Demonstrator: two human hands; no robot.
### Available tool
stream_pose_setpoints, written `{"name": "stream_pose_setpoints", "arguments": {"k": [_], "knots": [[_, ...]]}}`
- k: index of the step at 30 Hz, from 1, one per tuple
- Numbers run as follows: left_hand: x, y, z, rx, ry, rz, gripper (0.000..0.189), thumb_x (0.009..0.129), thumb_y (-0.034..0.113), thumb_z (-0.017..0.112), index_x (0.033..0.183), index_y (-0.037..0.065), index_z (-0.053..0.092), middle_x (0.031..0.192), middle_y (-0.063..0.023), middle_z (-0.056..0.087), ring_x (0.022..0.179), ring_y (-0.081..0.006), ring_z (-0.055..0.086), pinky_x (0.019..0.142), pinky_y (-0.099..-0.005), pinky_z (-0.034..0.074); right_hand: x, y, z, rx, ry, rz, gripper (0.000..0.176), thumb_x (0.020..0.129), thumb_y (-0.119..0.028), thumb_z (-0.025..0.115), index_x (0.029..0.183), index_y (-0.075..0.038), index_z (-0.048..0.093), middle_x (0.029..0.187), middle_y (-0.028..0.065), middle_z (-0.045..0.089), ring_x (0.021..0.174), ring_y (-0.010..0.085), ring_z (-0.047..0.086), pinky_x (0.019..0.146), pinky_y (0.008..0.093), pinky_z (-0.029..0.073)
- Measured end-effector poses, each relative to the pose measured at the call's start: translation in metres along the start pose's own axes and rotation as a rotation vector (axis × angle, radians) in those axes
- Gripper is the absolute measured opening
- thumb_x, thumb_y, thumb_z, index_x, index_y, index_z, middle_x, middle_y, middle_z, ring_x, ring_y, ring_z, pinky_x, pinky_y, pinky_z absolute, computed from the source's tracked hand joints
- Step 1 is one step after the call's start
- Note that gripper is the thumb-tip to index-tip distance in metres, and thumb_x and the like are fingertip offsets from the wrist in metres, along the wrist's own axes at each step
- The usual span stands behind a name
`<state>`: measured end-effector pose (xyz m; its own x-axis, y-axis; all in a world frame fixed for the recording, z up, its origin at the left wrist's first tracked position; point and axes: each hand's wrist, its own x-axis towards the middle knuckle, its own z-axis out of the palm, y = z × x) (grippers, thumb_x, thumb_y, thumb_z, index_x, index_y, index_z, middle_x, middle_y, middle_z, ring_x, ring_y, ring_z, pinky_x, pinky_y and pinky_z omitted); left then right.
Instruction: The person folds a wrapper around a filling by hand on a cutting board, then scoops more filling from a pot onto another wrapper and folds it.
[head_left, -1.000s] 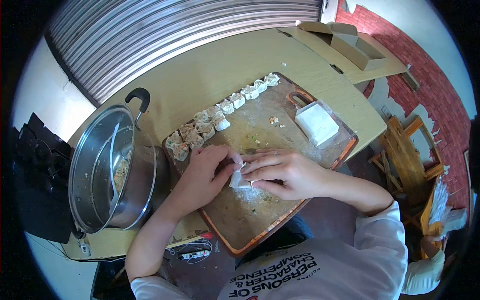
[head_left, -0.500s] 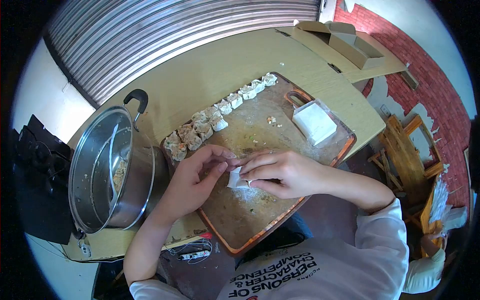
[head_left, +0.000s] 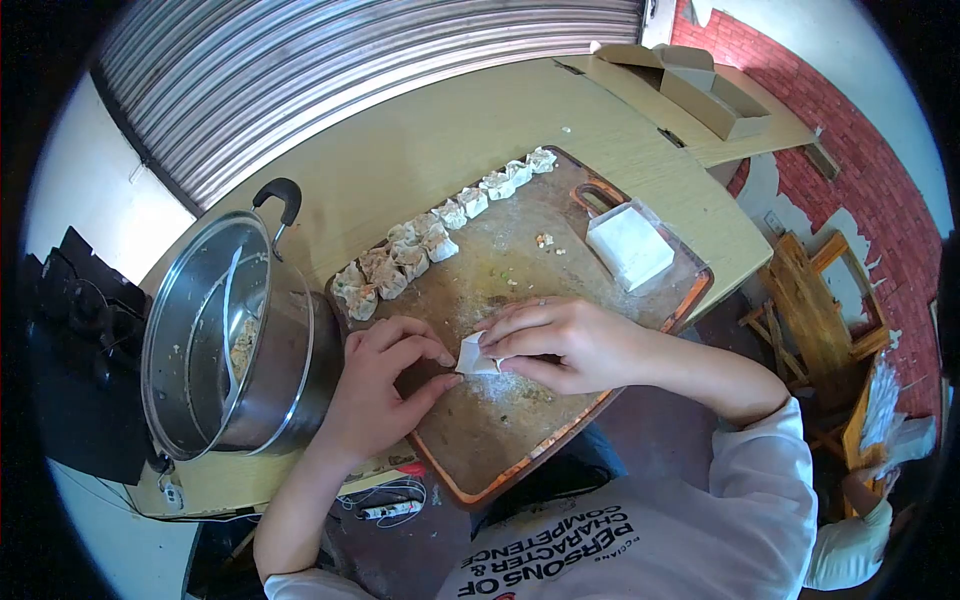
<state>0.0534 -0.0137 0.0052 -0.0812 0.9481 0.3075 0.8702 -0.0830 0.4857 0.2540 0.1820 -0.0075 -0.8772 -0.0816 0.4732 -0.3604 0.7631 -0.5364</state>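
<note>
A white dumpling wrapper (head_left: 472,358), partly folded, is pinched in my right hand (head_left: 565,345) over a floury patch of the wooden board (head_left: 540,430). The fingers of that hand cover much of it, along with whatever it encloses. My left hand (head_left: 385,385) is at the wrapper's left side, its thumb and fingertips spread apart, the thumb tip right by the lower corner. Along the board's far left edge runs a row of shaped dumplings (head_left: 408,255). A stack of white wrappers (head_left: 630,248) sits by the board's handle hole at the right.
On my left stands a large steel pot (head_left: 290,370) with a long pale utensil (head_left: 232,330) and some filling (head_left: 243,350) inside. Crumbs of filling (head_left: 545,240) dot the board. A cardboard box (head_left: 710,95) lies at the table's far right. Another person's sleeve (head_left: 850,550) shows at lower right.
My left hand has pulled back a little to the left and down, its thumb and fingers parting from the wrapper's top. My right hand stays around the wrapper.
</note>
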Motion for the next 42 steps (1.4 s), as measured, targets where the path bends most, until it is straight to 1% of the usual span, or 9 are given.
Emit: {"name": "stream_pose_setpoints", "arguments": {"k": [7, 15, 19, 21, 24, 31, 33, 40, 42], "knots": [[0.003, 0.005, 0.011, 0.017, 0.071, 0.042, 0.017, 0.086, 0.018, 0.081, 0.101, 0.014, 0.072, 0.114, 0.0001, 0.067, 0.113, -0.0203, 0.063, 0.101, -0.0412, 0.036, 0.000, 0.003, -0.001, -0.017, -0.016, -0.033, 0.018, 0.092, -0.005, 0.074, 0.109, 0.002, 0.073, 0.117, 0.0170, 0.074, 0.114, 0.0350, 0.071, 0.103, 0.0454, 0.057], [0.012, 0.009, 0.018, -0.219, 0.135, 0.023, 0.018, 0.086, 0.002, 0.079, 0.100, 0.005, 0.068, 0.110, -0.0095, 0.069, 0.104, -0.0273, 0.069, 0.089, -0.0375, 0.055, 0.000, 0.003, -0.001, -0.031, -0.041, -0.013, 0.020, 0.093, -0.006, 0.073, 0.112, 0.000, 0.074, 0.119, 0.0166, 0.074, 0.114, 0.0346, 0.071, 0.106, 0.0449, 0.056], [0.013, 0.009, 0.018, -0.230, 0.121, -0.008, 0.018, 0.085, 0.002, 0.079, 0.100, 0.006, 0.070, 0.111, -0.0108, 0.071, 0.106, -0.0276, 0.070, 0.091, -0.0379, 0.055, 0.000, 0.004, 0.000, -0.021, -0.046, 0.000, 0.020, 0.093, -0.007, 0.073, 0.112, -0.001, 0.075, 0.120, 0.0164, 0.074, 0.114, 0.0345, 0.071, 0.106, 0.0449, 0.056], [0.012, 0.007, 0.017, -0.260, 0.084, -0.022, 0.020, 0.084, 0.004, 0.082, 0.101, 0.006, 0.072, 0.114, -0.0118, 0.073, 0.109, -0.0273, 0.070, 0.093, -0.0379, 0.055, 0.002, 0.007, 0.003, -0.032, 0.050, -0.099, 0.016, 0.092, -0.008, 0.071, 0.106, 0.000, 0.074, 0.109, 0.0162, 0.073, 0.100, 0.0350, 0.073, 0.088, 0.0433, 0.060], [0.010, 0.009, 0.015, -0.292, 0.069, -0.040, 0.023, 0.081, 0.007, 0.085, 0.101, 0.007, 0.074, 0.118, -0.0112, 0.073, 0.111, -0.0270, 0.070, 0.096, -0.0379, 0.055, 0.001, 0.003, -0.002, -0.006, -0.042, 0.009, 0.020, 0.093, -0.006, 0.074, 0.111, 0.000, 0.075, 0.118, 0.0160, 0.074, 0.113, 0.0340, 0.071, 0.102, 0.0436, 0.057], [0.008, 0.020, 0.017, -0.200, 0.148, 0.027, 0.033, 0.078, 0.014, 0.089, 0.106, 0.007, 0.073, 0.122, -0.0096, 0.071, 0.113, -0.0283, 0.070, 0.098, -0.0391, 0.055, 0.002, 0.001, -0.002, 0.000, -0.055, 0.036, 0.020, 0.092, -0.006, 0.074, 0.111, 0.000, 0.075, 0.116, 0.0156, 0.074, 0.109, 0.0335, 0.072, 0.096, 0.0428, 0.059], [0.008, 0.026, 0.019, -0.235, 0.141, -0.090, 0.031, 0.076, 0.013, 0.090, 0.101, 0.006, 0.074, 0.123, -0.0112, 0.073, 0.115, -0.0284, 0.070, 0.101, -0.0403, 0.053, 0.001, 0.003, -0.001, -0.015, -0.036, 0.020, 0.020, 0.092, -0.007, 0.075, 0.111, -0.001, 0.075, 0.116, 0.0154, 0.074, 0.108, 0.0334, 0.073, 0.094, 0.0425, 0.060], [0.010, 0.025, 0.025, -0.166, 0.137, -0.084, 0.028, 0.078, 0.014, 0.089, 0.100, 0.005, 0.073, 0.119, -0.0134, 0.076, 0.113, -0.0288, 0.072, 0.099, -0.0401, 0.054, 0.003, 0.000, -0.004, 0.054, -0.007, 0.057, 0.020, 0.089, -0.003, 0.076, 0.109, -0.001, 0.074, 0.116, 0.0148, 0.073, 0.106, 0.0325, 0.073, 0.092, 0.0413, 0.059], [0.009, 0.025, 0.027, -0.229, 0.162, -0.124, 0.025, 0.081, 0.021, 0.087, 0.099, 0.010, 0.073, 0.117, -0.0087, 0.077, 0.112, -0.0295, 0.071, 0.101, -0.0431, 0.048, 0.004, -0.001, -0.007, 0.066, 0.002, 0.061, 0.022, 0.087, -0.001, 0.077, 0.108, -0.002, 0.073, 0.119, 0.0136, 0.070, 0.108, 0.0315, 0.071, 0.092, 0.0407, 0.058]]}}
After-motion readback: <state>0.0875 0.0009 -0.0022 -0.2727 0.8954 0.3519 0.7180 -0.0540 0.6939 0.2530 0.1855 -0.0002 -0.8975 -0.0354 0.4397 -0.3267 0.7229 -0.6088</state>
